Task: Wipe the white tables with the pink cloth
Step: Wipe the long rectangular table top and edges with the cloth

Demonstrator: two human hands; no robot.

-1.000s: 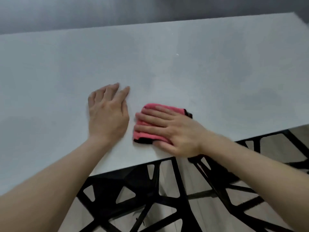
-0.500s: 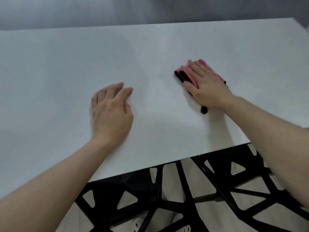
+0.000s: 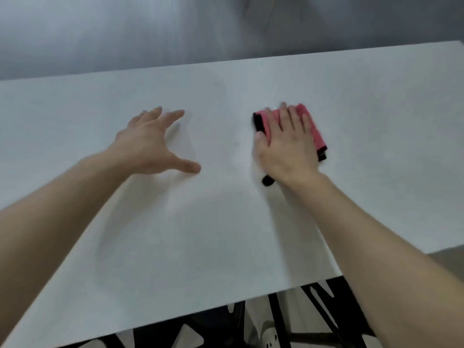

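Note:
A folded pink cloth (image 3: 315, 130) with black edging lies on the white table (image 3: 251, 234), right of the middle. My right hand (image 3: 287, 146) presses flat on the cloth with straight fingers and covers most of it. My left hand (image 3: 153, 144) rests on the bare tabletop to the left, fingers spread and thumb out, holding nothing. The two hands are a hand's width apart.
The table's far edge meets a grey floor or wall beyond. A black lattice frame (image 3: 324, 320) shows under the near edge, over a pale floor. The table's right corner lies at the far right.
My right hand slid the cloth from the near edge out to the right and away from me. My left hand spread its fingers and thumb. The view shifted forward over the table.

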